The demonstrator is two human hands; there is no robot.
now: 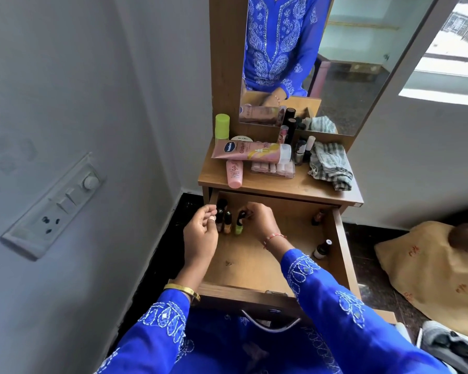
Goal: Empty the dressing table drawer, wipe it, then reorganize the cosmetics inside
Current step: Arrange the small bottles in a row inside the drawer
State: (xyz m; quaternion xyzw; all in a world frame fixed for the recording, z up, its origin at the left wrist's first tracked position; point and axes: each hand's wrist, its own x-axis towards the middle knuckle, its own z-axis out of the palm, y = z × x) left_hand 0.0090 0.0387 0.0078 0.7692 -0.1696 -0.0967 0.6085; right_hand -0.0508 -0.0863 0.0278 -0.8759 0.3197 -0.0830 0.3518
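Note:
The dressing table drawer [338,240] is pulled open below me. In its far left corner stand a few small bottles: a green nail polish [238,227] and peach ones with black caps [227,224]. My right hand [261,218] pinches the black cap of the green nail polish. My left hand [200,234] hovers with curled fingers against the leftmost bottle [221,209]; whether it grips it is unclear. Two more small bottles [322,249] stand by the drawer's right wall.
On the tabletop [295,188] lie a Vaseline tube [250,151], a pink tube [234,174], a green bottle [222,126], a clear box [273,168], small bottles [300,151] and a striped cloth [330,166]. A mirror stands behind. A tan cushion [430,265] lies on the floor at right.

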